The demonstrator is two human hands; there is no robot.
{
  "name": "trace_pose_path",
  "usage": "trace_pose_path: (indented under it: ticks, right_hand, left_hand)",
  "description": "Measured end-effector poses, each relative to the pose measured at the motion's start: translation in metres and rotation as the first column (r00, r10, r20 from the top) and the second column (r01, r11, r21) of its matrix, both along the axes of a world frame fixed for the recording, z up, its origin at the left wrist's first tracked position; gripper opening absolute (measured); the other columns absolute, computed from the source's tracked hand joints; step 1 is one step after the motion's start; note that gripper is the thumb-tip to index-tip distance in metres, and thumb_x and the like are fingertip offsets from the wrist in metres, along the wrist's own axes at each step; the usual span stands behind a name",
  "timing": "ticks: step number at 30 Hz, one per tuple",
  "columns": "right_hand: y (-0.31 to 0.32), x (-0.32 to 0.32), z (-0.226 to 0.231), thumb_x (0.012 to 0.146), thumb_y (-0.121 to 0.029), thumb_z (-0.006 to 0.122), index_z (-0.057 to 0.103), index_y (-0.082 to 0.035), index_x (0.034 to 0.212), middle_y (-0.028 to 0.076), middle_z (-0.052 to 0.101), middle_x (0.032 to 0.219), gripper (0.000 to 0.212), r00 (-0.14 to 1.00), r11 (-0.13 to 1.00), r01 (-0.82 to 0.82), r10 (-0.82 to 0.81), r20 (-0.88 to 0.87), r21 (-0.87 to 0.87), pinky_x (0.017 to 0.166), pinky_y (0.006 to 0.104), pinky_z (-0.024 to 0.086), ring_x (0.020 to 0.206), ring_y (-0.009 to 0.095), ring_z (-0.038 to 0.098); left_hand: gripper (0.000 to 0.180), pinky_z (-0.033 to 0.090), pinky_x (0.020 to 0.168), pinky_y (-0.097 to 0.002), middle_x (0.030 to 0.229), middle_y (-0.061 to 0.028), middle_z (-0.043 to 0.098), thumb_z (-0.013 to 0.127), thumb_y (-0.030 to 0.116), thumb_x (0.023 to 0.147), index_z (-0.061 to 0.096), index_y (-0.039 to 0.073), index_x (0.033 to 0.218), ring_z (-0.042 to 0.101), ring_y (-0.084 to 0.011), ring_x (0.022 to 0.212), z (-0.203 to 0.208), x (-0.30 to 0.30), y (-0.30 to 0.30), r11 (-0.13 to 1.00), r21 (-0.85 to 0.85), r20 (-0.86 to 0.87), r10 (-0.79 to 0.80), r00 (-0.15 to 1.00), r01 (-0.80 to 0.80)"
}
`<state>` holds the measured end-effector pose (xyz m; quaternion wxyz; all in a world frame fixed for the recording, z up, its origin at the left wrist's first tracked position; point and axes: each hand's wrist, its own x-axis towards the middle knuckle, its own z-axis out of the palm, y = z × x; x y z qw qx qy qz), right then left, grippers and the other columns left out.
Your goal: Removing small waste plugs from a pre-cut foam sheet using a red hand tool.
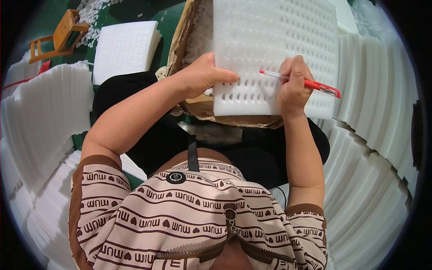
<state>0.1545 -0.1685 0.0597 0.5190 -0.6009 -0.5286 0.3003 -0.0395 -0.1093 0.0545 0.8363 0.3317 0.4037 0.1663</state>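
Observation:
A white foam sheet (249,40) with rows of small oval holes lies across an open cardboard box (201,106) in front of me. My left hand (201,76) grips the sheet's left edge, thumb on top and pointing right; its other fingers are hidden by the sheet. Over the lower right part of the sheet, my right hand (295,85) is closed around a red pen (320,86). The pen slants across the fist, its clear barrel and a red end showing to the left, its red clip end to the right. Holes near the lower left look dark and open.
Tall stacks of white foam sheets (373,85) crowd the right side, with more stacks (42,121) on the left. Another foam block (123,47) lies on the green floor, near a small wooden chair (63,36) and scattered white foam bits (92,15). Foam bits also fill the box's left side.

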Motion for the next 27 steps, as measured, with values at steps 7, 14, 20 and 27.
trace_pose_path:
  ticks: [7, 14, 20, 27]
  right_hand:
    - [0.004, -0.015, -0.001, 0.089, -0.002, 0.045, 0.044, -0.003, 0.064, 0.001, 0.042, 0.06, 0.025, 0.852, 0.989, -0.138, 0.142, 0.504, -0.045, 0.052, 0.028, 0.035, 0.053, 0.013, 0.037]
    - [0.007, -0.016, -0.009, 0.089, -0.003, 0.045, 0.047, -0.003, 0.065, 0.002, 0.044, 0.06, 0.024, 0.973, 0.977, -0.102, 0.06, 0.221, 0.185, 0.05, 0.028, 0.033, 0.052, 0.012, 0.035]
    - [0.007, -0.019, 0.004, 0.091, -0.006, 0.046, 0.048, -0.002, 0.066, 0.002, 0.043, 0.06, 0.025, 0.975, 0.989, -0.107, 0.084, 0.207, 0.103, 0.051, 0.028, 0.033, 0.053, 0.013, 0.035]
    - [0.006, -0.017, 0.004, 0.092, -0.009, 0.048, 0.045, -0.003, 0.064, 0.001, 0.041, 0.06, 0.028, 0.994, 0.993, -0.105, 0.107, -0.037, 0.052, 0.051, 0.0283, 0.032, 0.054, 0.013, 0.036]
  left_hand:
    - [0.05, 0.055, 0.074, -0.0345, 0.098, -0.0158, 0.064, 0.075, 0.003, 0.071, 0.051, 0.0, 0.115, 0.065, -0.0238, 0.083, -0.004, -0.004, 0.0, 0.992, 0.089, 0.055, -0.089, 0.995, 0.084]
    - [0.047, 0.055, 0.075, -0.0322, 0.098, -0.0157, 0.063, 0.072, 0.0, 0.072, 0.051, -0.003, 0.114, 0.064, -0.0233, 0.084, 0.0, -0.003, 0.0, 0.996, 0.048, 0.058, -0.084, 0.995, 0.081]
    - [0.049, 0.055, 0.076, -0.0321, 0.099, -0.0148, 0.064, 0.075, 0.004, 0.072, 0.051, -0.001, 0.115, 0.065, -0.0232, 0.086, -0.007, -0.003, -0.001, 0.991, 0.067, 0.053, -0.118, 0.992, 0.115]
    - [0.049, 0.054, 0.076, -0.0308, 0.099, -0.0142, 0.063, 0.074, 0.002, 0.073, 0.05, -0.001, 0.116, 0.064, -0.0223, 0.085, -0.006, 0.001, -0.003, 0.997, 0.025, 0.088, -0.07, 0.994, 0.068]
